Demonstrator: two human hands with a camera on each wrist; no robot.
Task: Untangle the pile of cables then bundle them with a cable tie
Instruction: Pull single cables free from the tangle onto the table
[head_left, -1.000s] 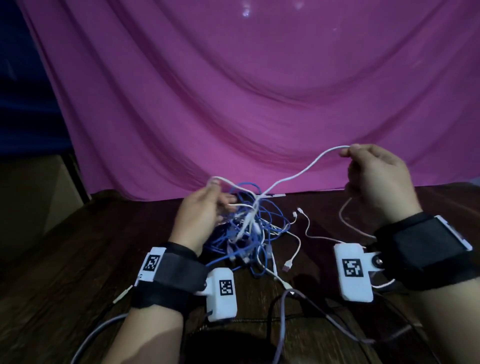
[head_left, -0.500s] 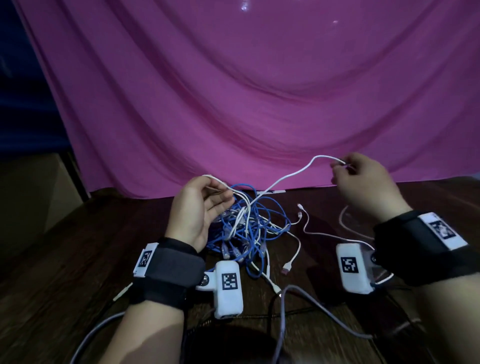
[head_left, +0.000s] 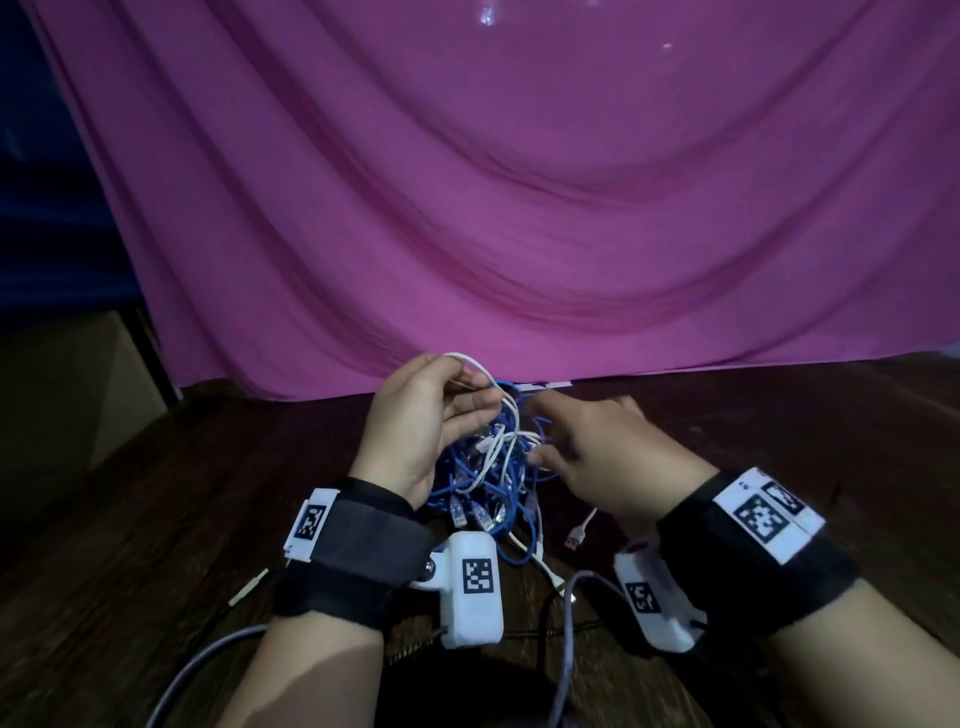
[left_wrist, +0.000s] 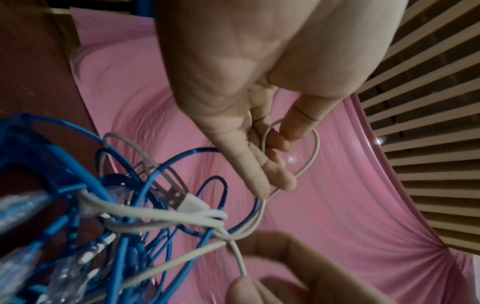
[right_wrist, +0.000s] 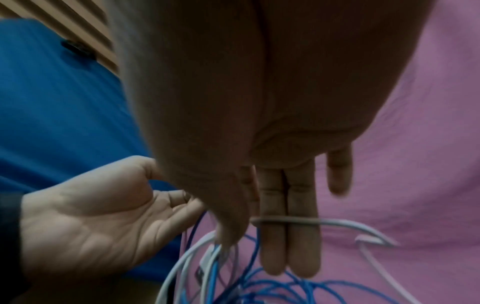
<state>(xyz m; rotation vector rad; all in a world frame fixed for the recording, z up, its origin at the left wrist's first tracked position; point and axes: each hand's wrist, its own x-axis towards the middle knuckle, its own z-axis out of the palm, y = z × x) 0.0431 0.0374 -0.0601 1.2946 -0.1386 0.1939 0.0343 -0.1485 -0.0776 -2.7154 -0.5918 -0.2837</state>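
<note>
- My left hand is raised over the left side of the tangle, palm turned inward; thumb and fingers pinch a loop of white cable that curves round my fingertips.
- Tangle: blue and white cables knotted together on the dark wooden table, between my two hands, in front of the pink cloth. A white USB plug sits in the knot. Clear-tipped blue plugs hang at the near edge.
- A pink-tipped plug lies on the table just right of the heap.
- My right hand reaches palm-down into the tangle's right side, fingers straight and close together, little finger apart. A white strand crosses the fingers; I cannot tell whether the thumb grips it.
</note>
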